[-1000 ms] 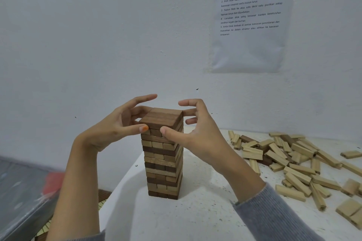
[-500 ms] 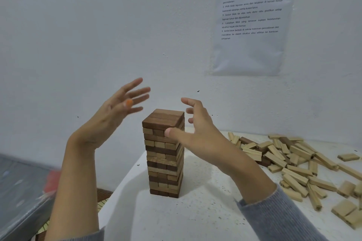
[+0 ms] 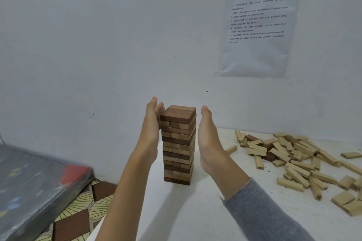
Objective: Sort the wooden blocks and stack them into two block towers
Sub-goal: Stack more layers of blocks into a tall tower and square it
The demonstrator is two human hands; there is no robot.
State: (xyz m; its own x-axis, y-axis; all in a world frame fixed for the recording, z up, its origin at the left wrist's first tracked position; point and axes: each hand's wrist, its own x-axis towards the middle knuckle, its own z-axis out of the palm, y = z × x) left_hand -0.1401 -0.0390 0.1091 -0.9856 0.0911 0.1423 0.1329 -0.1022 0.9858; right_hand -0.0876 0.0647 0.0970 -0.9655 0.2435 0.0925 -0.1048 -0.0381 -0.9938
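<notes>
A tower of wooden blocks (image 3: 178,145), with dark and light layers alternating, stands upright near the left corner of the white table (image 3: 195,211). My left hand (image 3: 151,129) lies flat against the tower's left side, fingers straight and pointing up. On the right side my right hand (image 3: 208,139) is held flat and upright, a narrow gap away from the blocks. Neither hand holds a block. A loose pile of wooden blocks (image 3: 293,154), mostly light with a few dark ones, lies scattered across the right part of the table.
A printed sheet in a plastic sleeve (image 3: 258,25) hangs on the white wall behind. The table's left edge drops to a patterned floor (image 3: 78,211). A grey plastic-covered object (image 3: 29,186) with a red patch sits low at the left.
Both hands left the tower's top, spread apart, then came back in as flat upright palms on either side of the tower. The tower stays standing.
</notes>
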